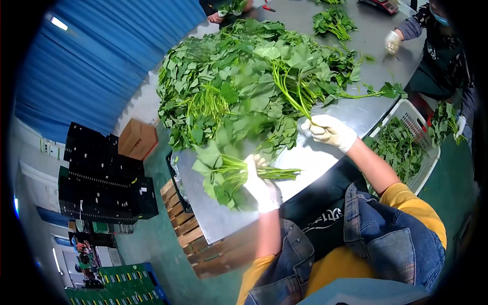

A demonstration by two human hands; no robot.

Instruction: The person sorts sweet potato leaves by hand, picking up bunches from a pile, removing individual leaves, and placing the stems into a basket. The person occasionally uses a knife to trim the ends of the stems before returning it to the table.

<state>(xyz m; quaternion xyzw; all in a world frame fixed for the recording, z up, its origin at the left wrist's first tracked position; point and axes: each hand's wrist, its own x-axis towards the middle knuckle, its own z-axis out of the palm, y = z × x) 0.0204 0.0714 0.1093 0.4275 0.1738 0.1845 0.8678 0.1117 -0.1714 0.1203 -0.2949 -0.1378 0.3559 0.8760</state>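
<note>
My left hand point(260, 184), in a white glove, is closed around a bunch of leafy green stems point(231, 170). The leaves point left and the cut stem ends stick out to the right. My right hand point(331, 132), gloved too, pinches the lower ends of a few long leafy stems point(290, 91), whose leaves reach up over the heap. Just beyond both hands lies a large heap of leafy greens point(203, 71) on the metal table point(213, 218).
A white crate point(432, 157) of greens stands at the table's right edge. Across the table, a co-worker's gloved hand point(392, 42) is near a small bunch point(334, 23). Black crates point(101, 183), a cardboard box point(137, 140) and a wooden pallet point(180, 223) are at left.
</note>
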